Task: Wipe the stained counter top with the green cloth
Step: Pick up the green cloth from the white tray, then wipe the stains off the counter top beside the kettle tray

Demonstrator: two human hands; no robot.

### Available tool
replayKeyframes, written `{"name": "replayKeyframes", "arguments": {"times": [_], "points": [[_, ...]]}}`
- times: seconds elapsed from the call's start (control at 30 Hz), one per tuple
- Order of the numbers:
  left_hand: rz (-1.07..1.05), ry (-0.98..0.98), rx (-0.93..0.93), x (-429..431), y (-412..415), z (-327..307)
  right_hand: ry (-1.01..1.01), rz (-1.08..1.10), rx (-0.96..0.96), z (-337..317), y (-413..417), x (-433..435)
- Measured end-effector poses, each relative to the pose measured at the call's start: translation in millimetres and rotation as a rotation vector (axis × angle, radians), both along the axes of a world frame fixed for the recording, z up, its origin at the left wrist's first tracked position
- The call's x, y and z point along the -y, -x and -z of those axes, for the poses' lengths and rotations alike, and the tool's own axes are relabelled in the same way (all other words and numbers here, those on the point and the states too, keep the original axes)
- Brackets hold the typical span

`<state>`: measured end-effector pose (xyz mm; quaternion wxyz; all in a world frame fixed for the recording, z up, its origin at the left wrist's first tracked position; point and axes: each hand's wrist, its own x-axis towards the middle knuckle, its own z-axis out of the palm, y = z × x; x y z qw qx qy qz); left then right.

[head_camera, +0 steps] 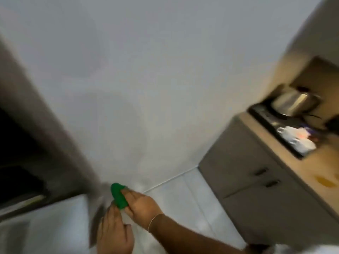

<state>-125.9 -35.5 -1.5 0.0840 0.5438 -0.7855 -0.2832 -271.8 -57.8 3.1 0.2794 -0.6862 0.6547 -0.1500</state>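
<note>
Both your hands, left point(114, 233) and right point(142, 203), grip the cloth point(118, 196); the stain point(325, 180) at three o'clock is unwiped.

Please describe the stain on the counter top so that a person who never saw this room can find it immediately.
Look at the tan counter top above the grey cabinets on the right side. Follow it toward the camera, away from the black tray with the metal kettle. The stain is an orange-yellow oval patch, the only coloured mark on the bare surface.
</note>
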Motion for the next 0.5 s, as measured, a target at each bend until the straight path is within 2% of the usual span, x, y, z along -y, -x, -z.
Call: {"name": "replayKeyframes", "arguments": {"times": [0.07,0.2,0.3,0.4,0.5], "points": [[0.196,-0.059,0.02,2.8,59.7,-7.2,0.014,0.225,0.078,-3.3,69.7,-33.7],[0.551,0.017,0.067,2.4,187.8,-16.9,0.068,0.746,0.25,-16.4,198.4,-112.5],[0.739,0.169,0.038,-9.2,301.3,-22.8,0.202,1.164,0.328,-25.3,297.2,-189.4],[0.873,0.268,-0.058,-40.8,412.2,-26.4,0.296,1.549,0.313,-32.7,394.2,-276.5],[1.0,0.295,-0.112,-82.5,515.7,-22.4,0.358,1.88,0.181,-43.0,490.5,-363.8]]}}
